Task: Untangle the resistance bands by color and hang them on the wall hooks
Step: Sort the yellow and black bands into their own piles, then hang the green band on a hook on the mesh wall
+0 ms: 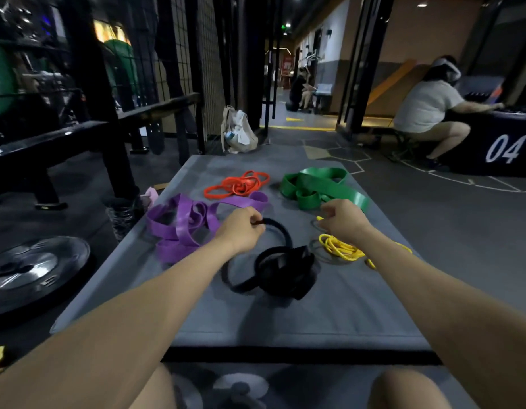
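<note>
Five heaps of resistance bands lie on a grey mat (329,314). Purple bands (182,225) sit at the left, thin red bands (238,184) at the far middle, wide green bands (317,184) at the far right. A black band (282,267) is bunched in the middle; my left hand (241,228) grips its raised loop. Thin yellow bands (341,249) lie at the right, and my right hand (341,219) pinches a yellow strand above them. No wall hooks are in view.
A black weight plate (31,267) lies on the floor at the left beside a black rack frame (108,113). A beige bag (238,131) stands beyond the mat. A seated person (427,110) works at a dark box marked 04 (503,146) at the far right.
</note>
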A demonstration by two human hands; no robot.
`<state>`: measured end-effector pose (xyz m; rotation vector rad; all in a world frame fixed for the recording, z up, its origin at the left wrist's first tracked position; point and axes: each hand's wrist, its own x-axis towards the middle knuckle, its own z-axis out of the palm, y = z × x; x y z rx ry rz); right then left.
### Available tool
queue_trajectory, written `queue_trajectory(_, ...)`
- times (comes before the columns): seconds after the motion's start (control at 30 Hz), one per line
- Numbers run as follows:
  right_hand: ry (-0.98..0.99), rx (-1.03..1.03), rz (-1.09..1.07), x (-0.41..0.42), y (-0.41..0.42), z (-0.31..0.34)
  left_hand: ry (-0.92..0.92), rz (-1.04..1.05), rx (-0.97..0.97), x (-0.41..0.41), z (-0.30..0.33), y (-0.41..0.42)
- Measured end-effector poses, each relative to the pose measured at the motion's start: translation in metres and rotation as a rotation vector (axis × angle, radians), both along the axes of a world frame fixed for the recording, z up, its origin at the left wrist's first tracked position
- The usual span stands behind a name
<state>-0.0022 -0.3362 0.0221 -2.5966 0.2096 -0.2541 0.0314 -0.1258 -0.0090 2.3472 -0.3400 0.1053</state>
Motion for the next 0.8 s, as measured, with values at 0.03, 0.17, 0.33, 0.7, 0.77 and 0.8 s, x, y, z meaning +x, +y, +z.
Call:
queue_trajectory(0.03,-0.014,-0.003,-0.015,0.007,-0.007,-0.001,-0.004,-0.007,0.002,0.008,0.001,-0.006)
queue_trajectory(0.17,-0.061,-0.020,-0.068,0.053,-0.039,-0.012,-0.039,-0.057,0.064,0.058,-0.002,-0.038)
queue_trajectory(0.33,-0.118,-0.180,-0.142,0.141,-0.079,-0.034,-0.054,-0.094,0.124,0.150,-0.018,-0.086)
queue_trajectory(0.7,0.179,-0.153,-0.113,0.202,-0.112,-0.022,0.137,-0.071,0.119,0.223,-0.005,-0.120)
queue_trajectory(0.77,0.205,-0.125,-0.029,0.201,-0.113,0.010,0.174,-0.053,0.096,0.223,0.025,-0.125)
queue_trajectory(0.8,0.202,-0.105,-0.008,0.202,-0.113,0.030,0.187,-0.052,0.096,0.223,0.043,-0.128)
